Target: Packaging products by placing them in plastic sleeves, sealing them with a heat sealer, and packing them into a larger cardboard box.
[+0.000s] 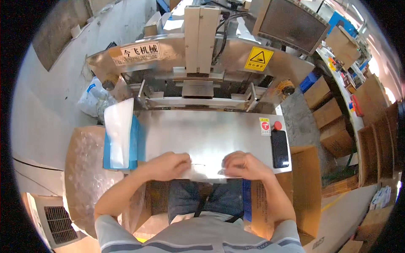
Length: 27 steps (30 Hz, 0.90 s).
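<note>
Over the front edge of the metal worktop point(181, 130), a small clear plastic piece point(206, 173) is stretched between my two hands. It looks thin and shiny, and glare on the metal hides whether it is a bag or a sheet. My left hand point(174, 165) pinches its left end with the fingers curled in. At the other end, my right hand point(245, 165) is closed on it too, fingertips bent down. Just left of my left hand stands a blue box point(135, 143) holding upright white sheets point(118, 133).
Behind the worktop rises a machine with a grey upright column point(201, 40). A red button point(277, 125) and a black phone point(279, 149) are at the worktop's right end. Cardboard boxes flank me: one with clear plastic pieces point(88, 168) at left, an open one point(306, 189) at right.
</note>
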{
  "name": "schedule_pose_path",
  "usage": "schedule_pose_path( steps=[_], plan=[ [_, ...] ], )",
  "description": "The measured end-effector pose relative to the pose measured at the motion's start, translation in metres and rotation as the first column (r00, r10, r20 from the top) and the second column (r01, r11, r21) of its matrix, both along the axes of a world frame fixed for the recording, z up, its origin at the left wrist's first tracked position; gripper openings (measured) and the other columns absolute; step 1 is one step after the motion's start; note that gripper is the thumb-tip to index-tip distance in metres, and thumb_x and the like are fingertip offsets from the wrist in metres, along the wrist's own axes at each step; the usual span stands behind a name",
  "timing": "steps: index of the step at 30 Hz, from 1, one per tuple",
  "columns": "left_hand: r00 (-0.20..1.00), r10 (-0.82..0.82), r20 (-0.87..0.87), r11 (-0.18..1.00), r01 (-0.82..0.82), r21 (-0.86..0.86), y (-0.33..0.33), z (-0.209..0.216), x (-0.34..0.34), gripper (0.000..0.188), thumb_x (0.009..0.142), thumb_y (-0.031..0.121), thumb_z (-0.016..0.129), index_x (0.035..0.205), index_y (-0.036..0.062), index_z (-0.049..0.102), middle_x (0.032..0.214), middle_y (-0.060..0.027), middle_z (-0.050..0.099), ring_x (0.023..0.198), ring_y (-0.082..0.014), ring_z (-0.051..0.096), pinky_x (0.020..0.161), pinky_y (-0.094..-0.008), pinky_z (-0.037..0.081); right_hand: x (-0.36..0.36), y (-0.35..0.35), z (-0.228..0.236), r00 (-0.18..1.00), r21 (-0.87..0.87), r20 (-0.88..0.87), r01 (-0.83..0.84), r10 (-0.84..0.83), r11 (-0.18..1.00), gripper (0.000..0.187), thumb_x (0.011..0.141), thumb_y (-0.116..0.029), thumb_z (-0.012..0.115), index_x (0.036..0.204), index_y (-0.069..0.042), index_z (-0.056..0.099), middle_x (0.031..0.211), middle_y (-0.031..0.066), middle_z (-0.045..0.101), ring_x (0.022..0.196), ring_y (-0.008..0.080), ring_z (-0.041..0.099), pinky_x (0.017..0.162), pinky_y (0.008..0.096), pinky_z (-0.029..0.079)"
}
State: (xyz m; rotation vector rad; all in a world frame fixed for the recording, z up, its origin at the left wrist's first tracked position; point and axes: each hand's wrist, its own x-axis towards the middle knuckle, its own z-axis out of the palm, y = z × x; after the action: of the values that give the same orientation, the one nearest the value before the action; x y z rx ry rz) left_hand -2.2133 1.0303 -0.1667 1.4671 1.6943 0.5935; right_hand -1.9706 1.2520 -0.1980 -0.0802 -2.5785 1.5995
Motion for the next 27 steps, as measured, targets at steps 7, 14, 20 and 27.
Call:
schedule_pose_path(
  steps=[7, 14, 20, 27],
  plan=[
    [0.996, 0.082, -0.039, 0.996, -0.08, 0.042, 0.075, -0.027, -0.101, 0.031, 0.097, 0.033, 0.063, 0.101, 0.0027, 0.067, 0.092, -0.0111, 0.071, 0.087, -0.0205, 0.066, 0.078, -0.0359, 0.052, -0.083, 0.069, -0.036, 0.989, -0.071, 0.05, 0.143, -0.14, 0.987, 0.02, 0.093, -0.019, 0.067, 0.091, 0.0, 0.071, 0.076, 0.0063, 0.066, 0.07, 0.0115, 0.059, 0.065, 0.0309, 0.05],
    [0.942, 0.321, 0.096, 0.94, -0.304, -0.156, 0.158, -0.03, -0.175, 0.024, 0.094, 0.025, 0.069, 0.095, 0.0008, 0.069, 0.088, -0.006, 0.071, 0.081, -0.0129, 0.066, 0.071, -0.0253, 0.052, -0.174, 0.119, -0.033, 0.952, 0.203, 0.075, 0.276, -0.296, 0.939, 0.027, 0.093, -0.022, 0.064, 0.092, 0.004, 0.069, 0.082, 0.0213, 0.068, 0.074, 0.0274, 0.066, 0.07, 0.0389, 0.051],
    [0.97, 0.221, 0.103, 0.957, -0.236, 0.17, 0.198, -0.047, -0.187, 0.029, 0.091, 0.017, 0.074, 0.117, 0.0037, 0.07, 0.101, -0.0062, 0.074, 0.09, -0.0149, 0.068, 0.078, -0.0272, 0.054, -0.2, 0.143, -0.032, 0.908, 0.367, -0.049, 0.403, -0.416, 0.838, 0.026, 0.091, -0.02, 0.063, 0.1, 0.003, 0.07, 0.093, 0.0268, 0.069, 0.088, 0.0406, 0.067, 0.08, 0.0464, 0.053],
    [0.814, 0.534, -0.226, 0.746, -0.329, 0.579, 0.199, -0.085, -0.141, 0.045, 0.084, 0.024, 0.074, 0.123, 0.0032, 0.065, 0.122, -0.024, 0.065, 0.113, -0.0416, 0.061, 0.097, -0.0452, 0.05, -0.193, 0.057, -0.021, 0.925, 0.754, -0.09, 0.305, -0.369, 0.582, 0.049, 0.095, -0.024, 0.061, 0.136, 0.002, 0.053, 0.143, 0.0225, 0.052, 0.136, 0.0376, 0.046, 0.11, 0.0495, 0.039]
  ],
)
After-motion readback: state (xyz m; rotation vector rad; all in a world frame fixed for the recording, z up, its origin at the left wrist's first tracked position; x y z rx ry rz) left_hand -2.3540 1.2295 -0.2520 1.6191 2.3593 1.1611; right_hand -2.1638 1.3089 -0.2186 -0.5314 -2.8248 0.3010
